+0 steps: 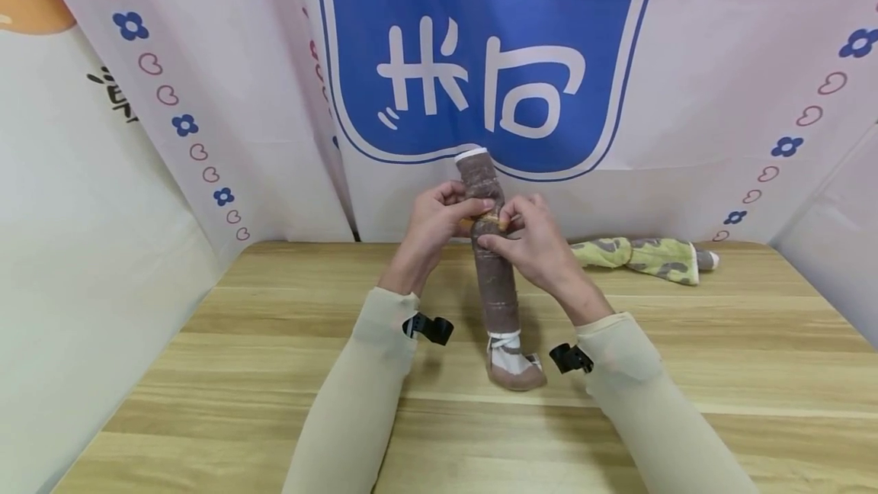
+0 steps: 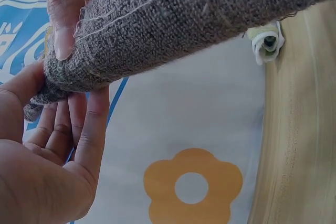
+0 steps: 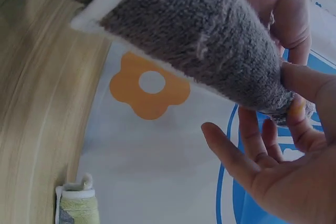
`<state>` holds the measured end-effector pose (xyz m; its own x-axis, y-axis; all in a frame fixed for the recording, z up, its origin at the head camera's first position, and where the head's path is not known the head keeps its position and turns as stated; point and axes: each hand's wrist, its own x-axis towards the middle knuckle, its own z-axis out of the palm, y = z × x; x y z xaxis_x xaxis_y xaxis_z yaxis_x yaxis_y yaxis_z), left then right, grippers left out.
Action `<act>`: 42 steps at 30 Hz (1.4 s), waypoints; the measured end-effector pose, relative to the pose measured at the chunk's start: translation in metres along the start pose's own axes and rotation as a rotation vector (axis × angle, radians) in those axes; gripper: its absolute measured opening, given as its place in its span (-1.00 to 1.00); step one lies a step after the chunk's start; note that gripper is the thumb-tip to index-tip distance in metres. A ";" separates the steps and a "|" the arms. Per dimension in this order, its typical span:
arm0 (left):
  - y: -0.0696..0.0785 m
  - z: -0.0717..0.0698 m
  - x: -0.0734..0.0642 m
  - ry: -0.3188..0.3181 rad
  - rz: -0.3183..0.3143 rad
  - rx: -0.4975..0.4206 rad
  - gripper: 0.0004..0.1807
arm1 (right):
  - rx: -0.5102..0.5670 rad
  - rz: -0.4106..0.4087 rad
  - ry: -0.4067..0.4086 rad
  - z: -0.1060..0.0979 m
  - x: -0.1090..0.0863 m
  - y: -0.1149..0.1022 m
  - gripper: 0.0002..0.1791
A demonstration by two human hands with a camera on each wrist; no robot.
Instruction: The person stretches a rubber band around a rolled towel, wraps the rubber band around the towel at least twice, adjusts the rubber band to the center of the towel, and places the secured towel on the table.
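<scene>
A rolled brown towel (image 1: 497, 280) with white edging stands tilted above the table, narrowed near its upper part. A yellow-orange rubber band (image 1: 490, 217) lies around the narrowed place. My left hand (image 1: 439, 219) grips the roll there, its thumb across the front and fingers behind. From the other side, my right hand (image 1: 538, 242) pinches the band against the towel with thumb and forefinger. In the right wrist view, a bit of the band (image 3: 299, 107) shows by the right fingertips. The left wrist view shows the grey-brown roll (image 2: 173, 19) close up; the band is mostly hidden there.
A second rolled towel (image 1: 658, 259), yellow-green with grey patterns and pinched in at its middle, lies at the back right of the wooden table (image 1: 274, 372). Behind the table's far edge hangs a printed cloth (image 1: 686, 113) with a blue panel.
</scene>
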<state>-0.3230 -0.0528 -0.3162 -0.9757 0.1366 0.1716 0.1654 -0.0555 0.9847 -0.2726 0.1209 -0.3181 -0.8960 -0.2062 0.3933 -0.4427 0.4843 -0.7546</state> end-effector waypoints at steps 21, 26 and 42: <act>0.007 0.012 -0.007 0.175 0.095 0.065 -0.70 | -0.306 -0.088 0.069 0.001 -0.006 -0.011 -0.73; 0.004 0.007 -0.004 -0.009 0.117 0.007 -0.61 | 0.025 0.037 0.011 -0.014 -0.003 -0.006 -0.77; 0.001 0.001 -0.001 -0.054 0.081 -0.124 -0.81 | 0.170 -0.014 -0.030 -0.016 -0.001 -0.002 -0.83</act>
<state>-0.3221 -0.0515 -0.3150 -0.9501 0.1793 0.2553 0.2213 -0.1897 0.9566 -0.2704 0.1334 -0.3083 -0.8891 -0.2389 0.3904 -0.4525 0.3313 -0.8279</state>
